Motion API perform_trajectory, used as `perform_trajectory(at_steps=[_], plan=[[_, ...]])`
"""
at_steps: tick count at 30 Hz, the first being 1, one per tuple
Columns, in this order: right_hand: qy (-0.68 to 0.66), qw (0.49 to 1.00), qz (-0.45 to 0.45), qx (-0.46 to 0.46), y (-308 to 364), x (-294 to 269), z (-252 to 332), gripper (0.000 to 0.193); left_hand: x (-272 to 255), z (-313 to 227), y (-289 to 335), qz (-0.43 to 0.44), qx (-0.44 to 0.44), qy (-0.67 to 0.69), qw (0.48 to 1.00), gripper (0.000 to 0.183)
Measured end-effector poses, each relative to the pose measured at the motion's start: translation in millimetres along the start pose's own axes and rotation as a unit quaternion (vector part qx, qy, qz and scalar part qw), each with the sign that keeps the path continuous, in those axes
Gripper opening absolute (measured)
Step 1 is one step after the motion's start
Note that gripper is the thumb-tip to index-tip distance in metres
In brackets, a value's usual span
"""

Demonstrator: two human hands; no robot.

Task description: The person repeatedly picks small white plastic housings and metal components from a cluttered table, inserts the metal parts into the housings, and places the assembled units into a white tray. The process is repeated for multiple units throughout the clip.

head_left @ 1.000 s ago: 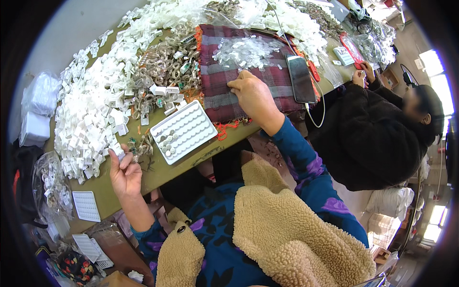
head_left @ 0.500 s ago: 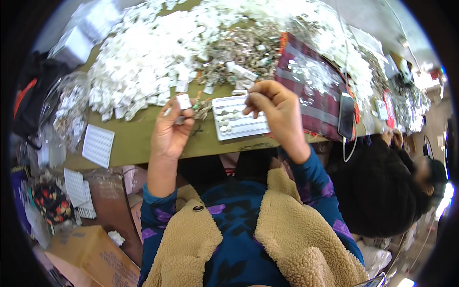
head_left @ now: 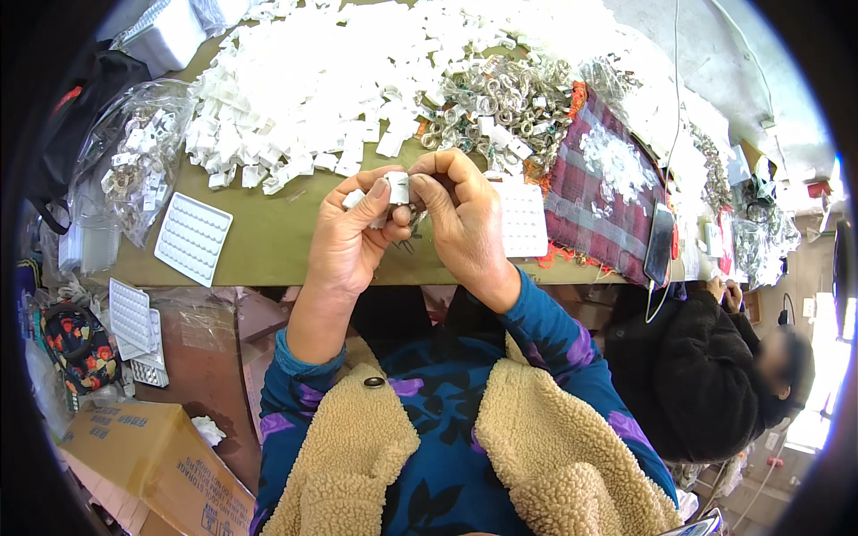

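Observation:
Over the table's near edge, my left hand (head_left: 347,246) is closed around a small white plastic piece (head_left: 398,188). A second white bit (head_left: 354,199) shows between its fingers. My right hand (head_left: 465,223) meets it from the right, thumb and forefinger pinched together against the white piece's edge. Whatever those fingertips hold is hidden. Partly behind the right hand lies a white dimpled tray (head_left: 525,219). Beyond both hands spreads a heap of similar white pieces (head_left: 277,98).
Tangled metallic and clear parts (head_left: 500,98) sit beside a plaid cloth (head_left: 594,188) with a phone (head_left: 660,241) on it. Another white tray (head_left: 193,238) and a plastic bag (head_left: 143,170) lie left. A cardboard box (head_left: 152,456) stands below. Another person (head_left: 697,375) works at right.
My right hand has left the tray and moved left to meet my left hand at the white piece. The left hand has shifted slightly right. The view has moved a little.

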State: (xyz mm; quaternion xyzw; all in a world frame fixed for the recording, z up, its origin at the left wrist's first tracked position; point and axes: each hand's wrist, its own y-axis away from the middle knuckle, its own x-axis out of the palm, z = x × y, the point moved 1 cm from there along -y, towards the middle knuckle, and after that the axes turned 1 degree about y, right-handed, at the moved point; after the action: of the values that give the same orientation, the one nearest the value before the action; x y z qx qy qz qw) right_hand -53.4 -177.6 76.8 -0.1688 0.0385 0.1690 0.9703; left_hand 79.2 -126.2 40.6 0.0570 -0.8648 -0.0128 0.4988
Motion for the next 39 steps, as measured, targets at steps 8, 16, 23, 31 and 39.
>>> perform_trajectory(at_steps=[8, 16, 23, 31, 39], plan=[[0.145, 0.984, 0.062, -0.085, -5, -15, 5, 0.009, -2, 5, -2, -0.011, -0.001, -0.025, 1.000, 0.023], [0.164, 0.970, 0.060, -0.168, -4, -9, -2, 0.010, -9, 15, -6, -0.032, 0.003, -0.009, 0.999, 0.024], [0.162, 0.978, 0.048, -0.124, -3, -12, 2, 0.012, -11, 8, -5, -0.015, 0.007, -0.072, 0.997, 0.025], [0.082, 0.980, 0.015, -0.179, -11, -21, 4, 0.018, -21, -5, -2, 0.006, -0.065, 0.167, 0.984, 0.031], [0.057, 0.994, -0.019, -0.092, 28, -11, 15, 0.013, -22, -23, -1, 0.087, -0.068, 0.415, 0.903, 0.031]])
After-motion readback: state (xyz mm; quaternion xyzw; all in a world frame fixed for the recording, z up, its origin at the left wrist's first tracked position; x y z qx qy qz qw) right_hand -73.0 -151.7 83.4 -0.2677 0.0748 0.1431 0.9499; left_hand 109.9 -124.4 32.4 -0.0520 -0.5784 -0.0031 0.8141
